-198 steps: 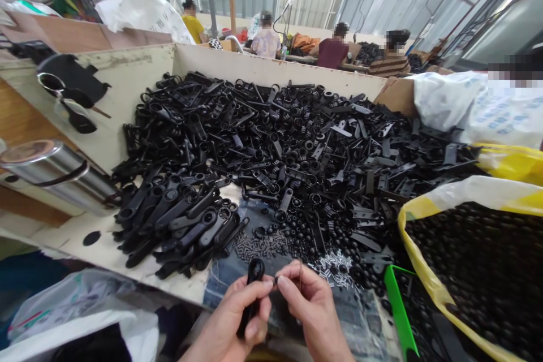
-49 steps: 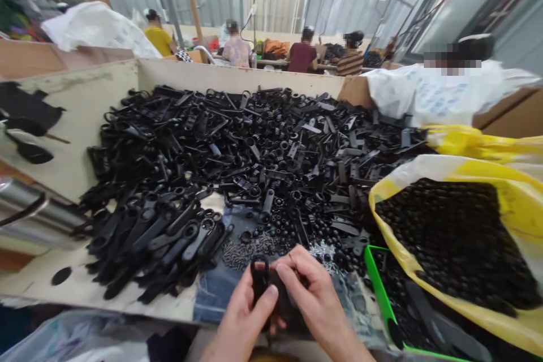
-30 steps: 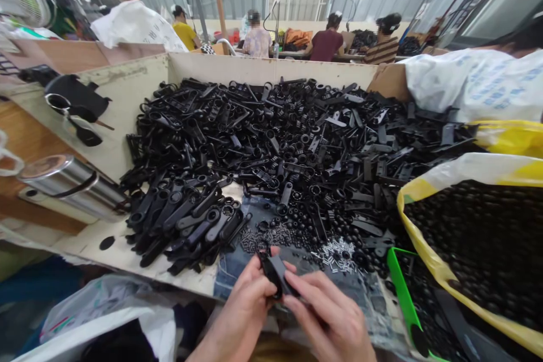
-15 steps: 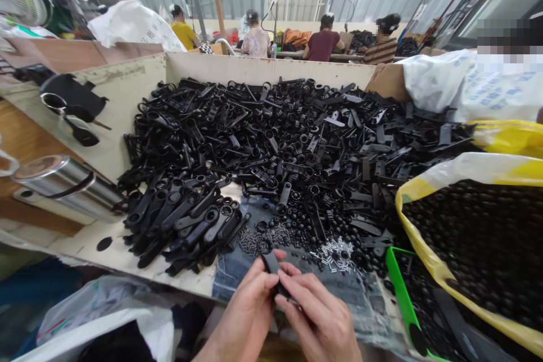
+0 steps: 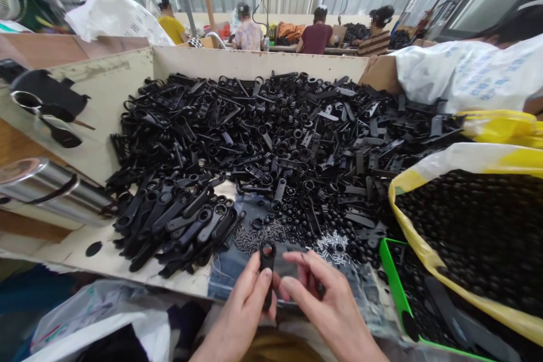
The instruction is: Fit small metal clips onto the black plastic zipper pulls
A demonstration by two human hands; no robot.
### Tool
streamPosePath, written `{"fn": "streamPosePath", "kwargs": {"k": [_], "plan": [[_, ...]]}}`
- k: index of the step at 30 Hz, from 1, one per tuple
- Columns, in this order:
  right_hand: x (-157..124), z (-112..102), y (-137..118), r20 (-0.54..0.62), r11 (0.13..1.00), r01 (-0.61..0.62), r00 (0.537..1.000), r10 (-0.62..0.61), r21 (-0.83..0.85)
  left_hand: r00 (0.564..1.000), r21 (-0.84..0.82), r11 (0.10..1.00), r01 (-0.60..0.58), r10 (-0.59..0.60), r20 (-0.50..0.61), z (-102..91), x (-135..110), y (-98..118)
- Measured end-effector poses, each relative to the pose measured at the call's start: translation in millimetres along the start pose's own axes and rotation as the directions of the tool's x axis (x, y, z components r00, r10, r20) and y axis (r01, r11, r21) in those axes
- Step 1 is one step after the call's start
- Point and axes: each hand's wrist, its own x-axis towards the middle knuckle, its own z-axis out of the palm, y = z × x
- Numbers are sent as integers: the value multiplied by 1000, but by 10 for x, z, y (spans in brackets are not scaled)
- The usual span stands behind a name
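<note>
My left hand grips a black plastic lever part with a ring at its upper end, the thumb pressed along its body. Just to the right, my right hand has its thumb and forefinger apart, the other fingers curled. A dark speck shows by its forefinger; I cannot make out what it is. Beyond the hands, small dark metal pins lie on a denim cloth, with shiny silver pins to their right. Several similar levers are stacked at the left.
A big heap of black plastic parts fills the walled table. On the right stand a green tray and a yellow-rimmed bag of small black pieces. A steel flask lies left. Several people sit at a far bench.
My right hand has come away from the lever to the right, its thumb and forefinger parting. My left hand has turned the lever more upright, ring end up. The view has shifted slightly.
</note>
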Motion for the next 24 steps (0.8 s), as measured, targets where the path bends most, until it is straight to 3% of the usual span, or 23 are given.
{"fn": "streamPosePath", "kwargs": {"k": [2, 4, 6, 9, 11, 15, 17, 19, 21, 22, 24], "plan": [[86, -27, -28, 130, 964, -192, 977, 169, 187, 997, 116, 993, -28, 19, 80, 4, -57, 32], [143, -23, -45, 301, 880, -335, 924, 236, 338, 989, 143, 989, -46, 25, 146, 21, -131, 68], [155, -2, -52, 395, 830, -394, 888, 233, 395, 989, 123, 992, -39, 21, 148, 35, -207, 100], [100, 36, -40, 467, 837, -390, 864, 189, 383, 995, 108, 989, -102, 100, 25, 39, -285, 137], [43, 56, -16, 446, 873, -348, 878, 175, 342, 989, 155, 978, -138, 143, -21, 31, -298, 142], [-40, 67, 46, 233, 962, -186, 963, 137, 202, 988, 259, 954, -152, 150, 29, 27, -255, 67], [-35, 51, 76, 160, 965, -144, 981, 110, 221, 974, 260, 939, -224, 225, 25, 47, -226, 15], [19, 36, 107, 162, 954, -127, 983, 85, 272, 950, 257, 920, -296, 312, -26, 58, -192, 16], [117, 32, 130, 174, 961, -79, 984, 33, 265, 889, 269, 881, -389, 435, -142, 16, -152, 121], [177, 34, 134, 167, 971, -37, 986, -4, 237, 827, 305, 843, -442, 515, -224, -38, -134, 216], [309, 35, 122, 143, 987, 41, 988, -64, 157, 630, 483, 713, -508, 690, -357, -225, -99, 459]]}}
